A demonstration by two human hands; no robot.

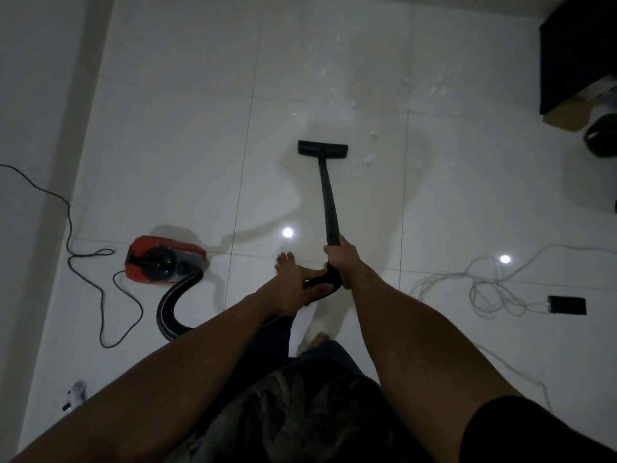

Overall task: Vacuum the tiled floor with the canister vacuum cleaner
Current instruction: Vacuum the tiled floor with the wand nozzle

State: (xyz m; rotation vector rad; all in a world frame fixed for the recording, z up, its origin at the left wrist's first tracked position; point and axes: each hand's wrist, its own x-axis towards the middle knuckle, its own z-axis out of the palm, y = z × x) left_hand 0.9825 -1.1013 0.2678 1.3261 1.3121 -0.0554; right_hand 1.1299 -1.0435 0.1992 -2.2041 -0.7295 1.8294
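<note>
The black wand (329, 202) is gripped at its near end by the right hand (340, 262), with the fingers curled round the tube and the forearm stretched forward. The curved handle (329, 282) just nearer is held by the left hand (292, 284), whose fingers are wrapped round it, the arm being extended from the near left. The wand is slanted away to the floor head (323, 149), which is laid flat on the tiled floor (167, 128), just left of scattered white debris (369, 158). The red canister (163, 259) is set to the left, with its black hose (172, 305) curved beside it. White cables (484, 289) are tangled at the right.
</note>
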